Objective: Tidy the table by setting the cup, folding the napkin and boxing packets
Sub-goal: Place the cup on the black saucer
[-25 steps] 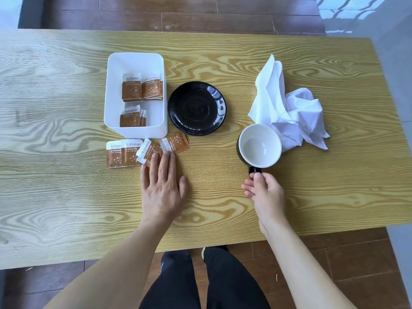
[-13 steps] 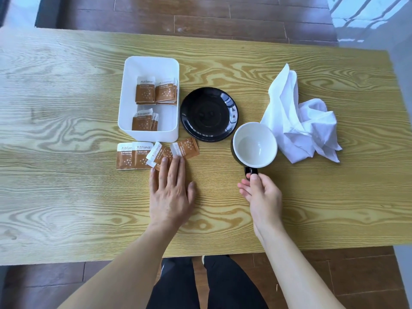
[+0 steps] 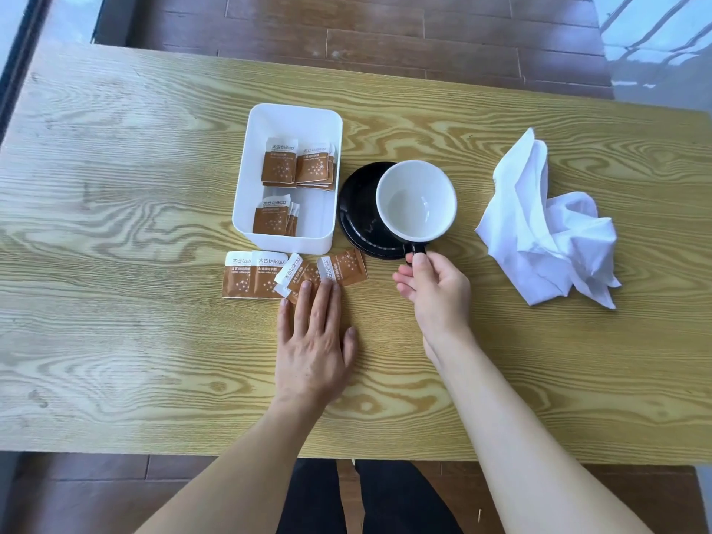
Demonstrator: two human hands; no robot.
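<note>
Over the last second we see the right hand (image 3: 435, 292), pinching the handle of the black ceramic cup with a white interior (image 3: 416, 200), carry it leftward from the bare wood-grain tabletop (image 3: 115, 341) beside the crumpled white cloth napkin (image 3: 547, 233) to a position over the glossy black round saucer (image 3: 356, 210); whether the cup's base touches the saucer yet we cannot tell. The left hand (image 3: 314, 337) remains flat and open, fingertips resting on the loose brown-and-white paper packets (image 3: 293, 273) lying just in front of the white rectangular plastic box (image 3: 250, 163), which already holds several more. We judge the cup-setting step nearly complete, leaving the napkin unfolded and the loose packets unboxed.
</note>
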